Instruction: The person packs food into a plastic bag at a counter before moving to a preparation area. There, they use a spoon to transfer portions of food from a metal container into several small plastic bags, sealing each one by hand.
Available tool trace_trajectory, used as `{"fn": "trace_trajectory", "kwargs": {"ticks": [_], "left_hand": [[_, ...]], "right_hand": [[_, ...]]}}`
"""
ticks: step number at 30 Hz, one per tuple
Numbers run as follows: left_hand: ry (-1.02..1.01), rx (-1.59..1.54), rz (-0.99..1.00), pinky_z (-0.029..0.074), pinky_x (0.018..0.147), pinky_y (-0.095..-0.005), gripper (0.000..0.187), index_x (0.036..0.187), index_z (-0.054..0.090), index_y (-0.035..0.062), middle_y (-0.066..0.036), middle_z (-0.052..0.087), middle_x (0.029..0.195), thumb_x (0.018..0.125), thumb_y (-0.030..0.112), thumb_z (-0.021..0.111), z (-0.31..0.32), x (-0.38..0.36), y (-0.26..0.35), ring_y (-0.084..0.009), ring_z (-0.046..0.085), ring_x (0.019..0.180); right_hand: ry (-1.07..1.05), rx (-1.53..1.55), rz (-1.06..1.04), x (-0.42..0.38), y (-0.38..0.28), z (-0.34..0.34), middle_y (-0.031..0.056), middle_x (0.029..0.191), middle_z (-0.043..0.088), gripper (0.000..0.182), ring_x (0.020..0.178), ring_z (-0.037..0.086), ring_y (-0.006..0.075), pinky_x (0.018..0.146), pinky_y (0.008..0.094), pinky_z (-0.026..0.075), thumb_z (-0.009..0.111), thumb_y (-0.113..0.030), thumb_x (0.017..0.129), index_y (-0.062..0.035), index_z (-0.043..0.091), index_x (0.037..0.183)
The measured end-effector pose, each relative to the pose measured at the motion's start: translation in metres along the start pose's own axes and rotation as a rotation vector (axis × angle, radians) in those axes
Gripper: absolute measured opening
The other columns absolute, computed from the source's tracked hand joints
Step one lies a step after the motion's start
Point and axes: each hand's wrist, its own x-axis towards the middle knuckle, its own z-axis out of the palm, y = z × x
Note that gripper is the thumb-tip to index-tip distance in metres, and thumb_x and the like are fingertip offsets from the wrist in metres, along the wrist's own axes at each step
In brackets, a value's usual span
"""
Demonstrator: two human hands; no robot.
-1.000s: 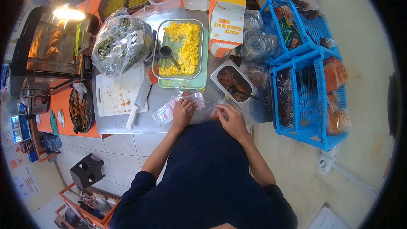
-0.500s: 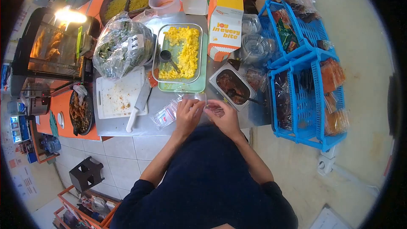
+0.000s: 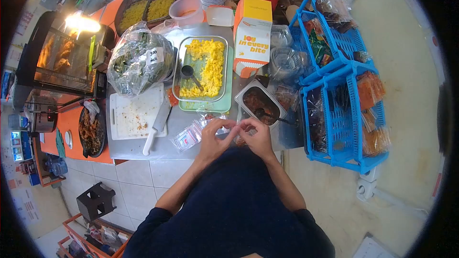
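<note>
Close in front of my body, my left hand (image 3: 216,136) and my right hand (image 3: 256,137) meet with their fingertips pinched together. Between them is a small clear plastic bag (image 3: 241,140) with something reddish low in it; much of it is hidden by my fingers. Left of my hands, a pack of clear plastic bags (image 3: 188,135) with a printed label lies on the metal table. To the right stands a metal container (image 3: 237,99) of dark red sauce, with a black spoon (image 3: 273,116) resting in it.
Behind my hands, a glass dish (image 3: 178,69) of yellow scrambled egg holds a black scoop (image 3: 188,72). A knife (image 3: 158,126) lies across the white cutting board (image 3: 125,110). Blue baskets (image 3: 334,129) of packets stand right. A bag of greens (image 3: 136,64) sits back left.
My fingertips have come together at the top of the small plastic bag, and both hands sit slightly higher and closer. The camera view has shifted a little.
</note>
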Motion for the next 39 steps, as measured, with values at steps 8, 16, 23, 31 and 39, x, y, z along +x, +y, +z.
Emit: {"fn": "trace_trajectory", "kwargs": {"ticks": [8,16,23,31,39], "left_hand": [[-0.038,-0.141,-0.197,0.054,0.075,-0.0363,0.017,0.102,0.071,-0.0020,-0.015,0.071,0.092,0.094,0.012,0.072,0.006,0.000,0.001,-0.0263,0.069,0.082],[-0.105,-0.108,-0.129,0.055,0.074,-0.0390,0.016,0.106,0.068,-0.0032,-0.019,0.069,0.094,0.096,0.009,0.068,0.003,0.007,0.012,-0.0321,0.071,0.085],[-0.085,-0.032,-0.121,0.057,0.074,-0.0359,0.014,0.104,0.070,-0.0041,-0.017,0.071,0.095,0.095,0.006,0.068,0.009,0.008,0.007,-0.0259,0.072,0.082],[-0.076,-0.051,-0.148,0.059,0.073,-0.0357,0.014,0.103,0.072,-0.0045,-0.018,0.071,0.094,0.091,0.003,0.070,0.005,0.011,0.018,-0.0289,0.075,0.083],[0.006,-0.252,-0.159,0.059,0.070,-0.0338,0.014,0.104,0.071,-0.0021,-0.012,0.073,0.094,0.092,0.005,0.072,0.002,0.015,0.000,-0.0188,0.073,0.087]], "right_hand": [[-0.088,0.163,0.144,0.002,-0.010,-0.010,0.0076,0.093,0.074,0.015,0.088,0.069,0.0122,0.080,0.0285,0.054,0.076,-0.009,0.090,0.0011,0.073,0.100],[0.011,-0.130,-0.070,0.002,-0.037,-0.010,0.0101,0.093,0.074,0.019,0.087,0.073,0.0178,0.069,0.0314,0.058,0.073,-0.014,0.094,0.0014,0.071,0.104],[0.024,-0.452,-0.142,0.002,-0.041,-0.002,0.0165,0.084,0.066,0.014,0.082,0.066,0.0354,0.072,0.0416,0.052,0.064,-0.013,0.094,0.0009,0.066,0.091],[-0.021,-0.382,-0.310,0.010,-0.022,-0.007,0.0132,0.075,0.059,0.011,0.072,0.060,0.0319,0.067,0.0429,0.045,0.062,-0.011,0.089,-0.0013,0.063,0.084],[-0.039,-0.308,-0.511,0.015,-0.034,-0.006,0.0073,0.067,0.053,0.013,0.065,0.056,0.0263,0.068,0.0384,0.042,0.070,-0.008,0.080,-0.0054,0.058,0.075]]}}
